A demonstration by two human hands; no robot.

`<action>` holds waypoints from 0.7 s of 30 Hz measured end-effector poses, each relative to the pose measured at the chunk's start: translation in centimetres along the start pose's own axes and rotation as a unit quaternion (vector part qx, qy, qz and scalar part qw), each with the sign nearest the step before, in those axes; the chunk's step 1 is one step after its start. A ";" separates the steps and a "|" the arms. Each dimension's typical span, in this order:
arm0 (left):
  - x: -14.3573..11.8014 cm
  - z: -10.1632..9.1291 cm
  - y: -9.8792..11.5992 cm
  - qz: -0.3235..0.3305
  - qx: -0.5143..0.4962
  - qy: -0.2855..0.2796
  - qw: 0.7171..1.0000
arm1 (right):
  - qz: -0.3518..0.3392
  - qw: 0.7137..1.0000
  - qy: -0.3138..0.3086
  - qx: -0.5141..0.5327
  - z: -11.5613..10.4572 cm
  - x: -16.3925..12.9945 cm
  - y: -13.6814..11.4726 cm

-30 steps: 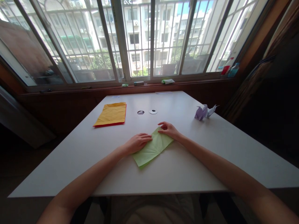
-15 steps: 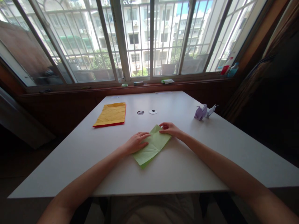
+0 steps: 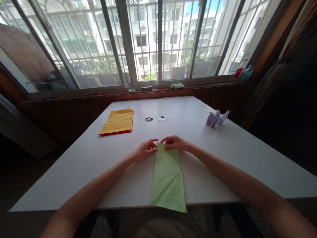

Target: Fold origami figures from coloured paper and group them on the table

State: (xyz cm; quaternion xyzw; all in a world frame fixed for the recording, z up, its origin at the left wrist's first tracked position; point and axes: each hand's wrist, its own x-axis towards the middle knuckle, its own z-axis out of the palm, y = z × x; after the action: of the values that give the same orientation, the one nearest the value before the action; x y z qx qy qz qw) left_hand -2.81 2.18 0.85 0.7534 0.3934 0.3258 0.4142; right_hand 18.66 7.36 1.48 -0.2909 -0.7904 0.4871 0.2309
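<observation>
Both my hands pinch the far edge of a green paper strip.

On the white table (image 3: 235,148), the orange sheet (image 3: 118,121) lies far left. My left hand (image 3: 145,149) and right hand (image 3: 175,142) grasp the far corners of the creased green paper (image 3: 167,178), whose near end overhangs the table edge. Purple and white paper figures (image 3: 217,117) stand far right.

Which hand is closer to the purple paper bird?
The right hand. It pinches the far end of the green paper, on the side toward the purple bird. The left hand pinches the other corner, farther away.
</observation>
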 end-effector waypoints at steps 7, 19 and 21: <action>0.5 0.0 -1.0 -0.061 -0.112 0.092 0.988 | -0.042 0.967 0.245 -0.052 -0.7 0.3 0.3; 0.4 -0.7 -0.6 -0.090 -0.154 0.199 0.964 | 0.046 0.986 0.142 -0.067 -1.7 -0.1 0.3; 0.3 -0.6 -0.4 -0.090 -0.157 0.199 0.963 | 0.047 0.991 0.114 -0.051 -1.5 -0.1 0.1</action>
State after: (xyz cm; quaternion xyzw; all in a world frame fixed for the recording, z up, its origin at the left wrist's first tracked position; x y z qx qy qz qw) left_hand -3.29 2.85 0.81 0.5607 0.4778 0.4880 0.4681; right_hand 19.72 8.24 2.00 -0.3932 -0.7682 0.4198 0.2810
